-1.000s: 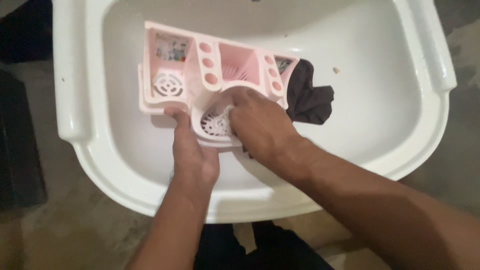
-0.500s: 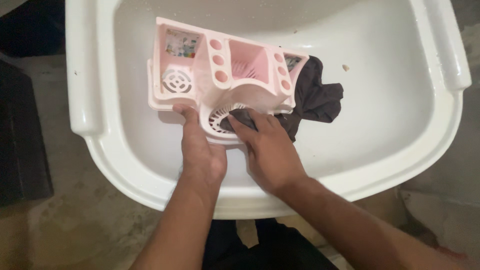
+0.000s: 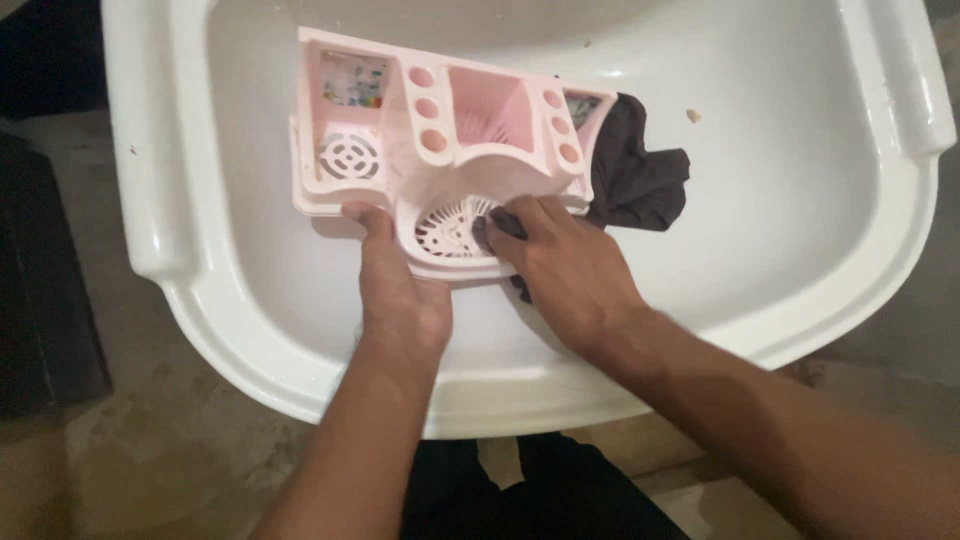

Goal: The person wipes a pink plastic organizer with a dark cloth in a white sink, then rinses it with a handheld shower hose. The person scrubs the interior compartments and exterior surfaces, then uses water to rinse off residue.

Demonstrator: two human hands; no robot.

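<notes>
- Now the left hand (image 3: 400, 295) grips the near edge of the pink plastic organizer (image 3: 440, 140), steadying it.
- Right hand (image 3: 565, 265) presses a dark cloth (image 3: 635, 180) into the round slotted tray; wiping looks partway, far compartments seemingly untouched.
- Organizer lies left-centre in the white basin (image 3: 800, 230), open room right.

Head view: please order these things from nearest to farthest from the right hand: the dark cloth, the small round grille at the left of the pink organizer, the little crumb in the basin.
1. dark cloth: under the right hand fingers.
2. small round grille: left, in the pink organizer.
3. crumb: upper right, on the basin; about as far as the grille, too close to call.
</notes>
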